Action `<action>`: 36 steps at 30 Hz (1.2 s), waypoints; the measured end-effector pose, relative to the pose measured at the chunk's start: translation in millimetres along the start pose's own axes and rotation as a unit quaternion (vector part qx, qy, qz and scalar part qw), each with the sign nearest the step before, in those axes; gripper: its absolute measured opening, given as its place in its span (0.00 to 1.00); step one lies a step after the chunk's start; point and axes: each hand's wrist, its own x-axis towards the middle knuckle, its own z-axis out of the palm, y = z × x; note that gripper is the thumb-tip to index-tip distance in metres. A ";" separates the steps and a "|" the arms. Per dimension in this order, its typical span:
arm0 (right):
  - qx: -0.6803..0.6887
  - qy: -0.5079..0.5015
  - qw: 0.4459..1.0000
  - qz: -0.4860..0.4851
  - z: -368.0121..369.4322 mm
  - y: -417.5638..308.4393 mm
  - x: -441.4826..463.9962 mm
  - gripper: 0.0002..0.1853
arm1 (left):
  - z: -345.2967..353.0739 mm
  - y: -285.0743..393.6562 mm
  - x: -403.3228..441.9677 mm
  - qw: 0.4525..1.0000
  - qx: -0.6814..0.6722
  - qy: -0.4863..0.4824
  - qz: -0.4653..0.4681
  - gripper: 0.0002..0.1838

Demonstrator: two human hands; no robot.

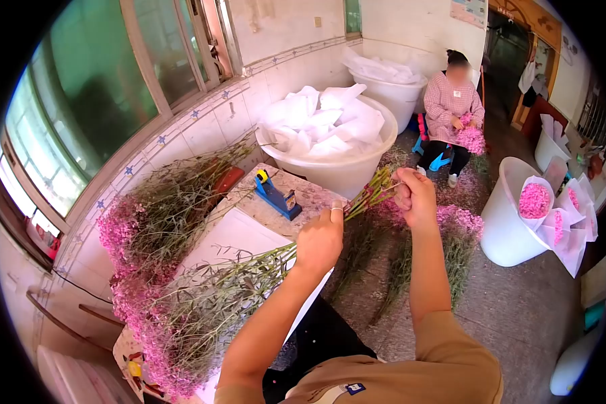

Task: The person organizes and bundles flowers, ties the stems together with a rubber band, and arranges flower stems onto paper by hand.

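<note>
My left hand (320, 237) is closed round the green stems of a bunch of pink flowers (215, 296), whose heads lie to the lower left over white paper (232, 232) on the table. The cut stem ends (374, 191) stick out beyond it to the upper right. Beside those ends my right hand (414, 195) is closed, fingers pinched; what it holds, if anything, is too small to make out. A blue tape dispenser (277, 194) stands on the table left of the stem ends.
More pink flowers (175, 195) lie at the table's back left, others (444, 242) on the floor at right. White tubs (337, 161) hold wrapping sheets; another tub (512, 222) holds wrapped bouquets. A seated person (453, 101) holds pink flowers. Scissors (138, 374) lie near the table's lower-left corner.
</note>
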 end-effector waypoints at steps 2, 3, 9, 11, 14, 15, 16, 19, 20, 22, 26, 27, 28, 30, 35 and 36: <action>0.117 0.010 0.989 0.094 -15.5 4.5 11.0 0.08 | -2.6 0.7 -1.6 1.000 -0.010 -0.011 -0.006 0.18; 0.116 0.010 0.989 0.095 -17.1 7.5 15.0 0.08 | -2.2 0.4 -2.2 1.000 -0.006 -0.006 0.002 0.19; 0.108 0.024 0.988 0.105 -5.2 8.9 5.6 0.08 | -4.0 2.4 -3.5 1.000 -0.019 0.007 0.000 0.20; 0.013 0.040 0.998 -0.036 4.4 0.6 -9.3 0.07 | -3.3 0.4 -1.0 1.000 -0.012 -0.010 -0.015 0.20; -0.088 0.079 0.982 -0.149 14.7 -5.7 -31.8 0.06 | 13.1 -5.2 -5.2 1.000 -0.004 -0.013 -0.004 0.18; -0.089 0.082 0.981 -0.150 21.5 -7.8 -45.3 0.06 | 22.0 -7.0 -6.7 0.999 -0.008 -0.031 -0.019 0.17; -0.163 0.011 0.975 -0.153 31.0 -8.4 -61.6 0.05 | 28.8 -7.1 -7.0 0.998 -0.012 -0.048 -0.035 0.17; -0.226 -0.202 0.952 -0.042 33.3 23.2 -88.4 0.06 | 37.0 -2.0 -7.1 0.983 -0.074 -0.133 -0.100 0.20; -0.272 -0.223 0.936 0.022 33.7 29.8 -92.5 0.10 | 37.4 -6.1 -7.8 0.986 -0.093 -0.123 -0.070 0.21; -0.279 -0.205 0.938 0.000 32.1 51.3 -95.9 0.14 | 36.9 -11.9 -16.8 0.991 -0.114 -0.068 -0.016 0.25; -0.221 -0.174 0.959 0.035 19.9 74.4 -105.1 0.19 | 9.2 -20.6 -52.2 0.956 -0.282 -0.074 -0.001 0.38; -0.219 -0.203 0.954 0.011 17.9 85.6 -106.6 0.21 | 3.8 -22.2 -65.8 0.910 -0.392 -0.132 -0.025 0.42; -0.216 -0.232 0.948 -0.014 16.3 97.0 -107.7 0.22 | -22.7 -22.9 -80.2 0.845 -0.502 -0.157 -0.091 0.40; -0.134 -0.310 0.941 0.021 40.7 109.1 -130.4 0.21 | -31.3 -19.8 -117.0 0.740 -0.634 -0.130 -0.183 0.37; -0.141 -0.500 0.854 0.044 88.5 159.0 -180.2 0.29 | -40.1 -31.5 -212.7 0.594 -0.703 0.002 -0.391 0.29; -0.149 -0.539 0.828 0.034 100.6 165.0 -190.7 0.32 | -47.4 -34.9 -230.6 0.539 -0.707 0.025 -0.458 0.25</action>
